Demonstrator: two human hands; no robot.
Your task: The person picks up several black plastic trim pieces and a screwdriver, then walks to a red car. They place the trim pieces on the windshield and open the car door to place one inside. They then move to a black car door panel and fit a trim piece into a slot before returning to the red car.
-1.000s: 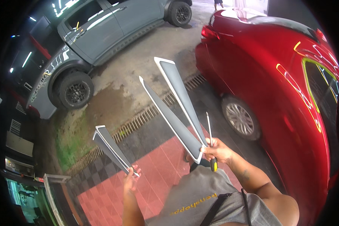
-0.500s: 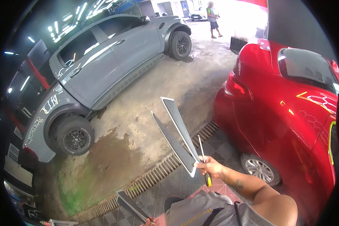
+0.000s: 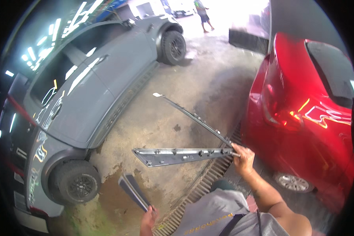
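Observation:
My right hand (image 3: 244, 159) is closed around the ends of two long, narrow car trim panels. The lower trim panel (image 3: 181, 156) points left with its clip-studded back face showing. The upper trim panel (image 3: 198, 121) slants away to the far left, seen nearly edge-on, with a white tip. A short metal rod (image 3: 236, 154) pokes out at my fingers; the screwdriver's yellow and black handle is hidden now. Low in the view, my left hand (image 3: 148, 218) grips the near end of a shorter dark trim panel (image 3: 133, 190), which tilts up to the left.
A grey pickup truck (image 3: 106, 74) stands on the left, and a red car (image 3: 299, 90) is close on my right. A drain grate (image 3: 188, 196) crosses the concrete floor (image 3: 185, 78). At the far end a person (image 3: 202, 13) stands near a black panel-like object (image 3: 248, 40).
Both hands have risen. My right hand moved right, turning its trim panels to show their backs and spreading them apart. My left hand came further into view. The view has shifted too.

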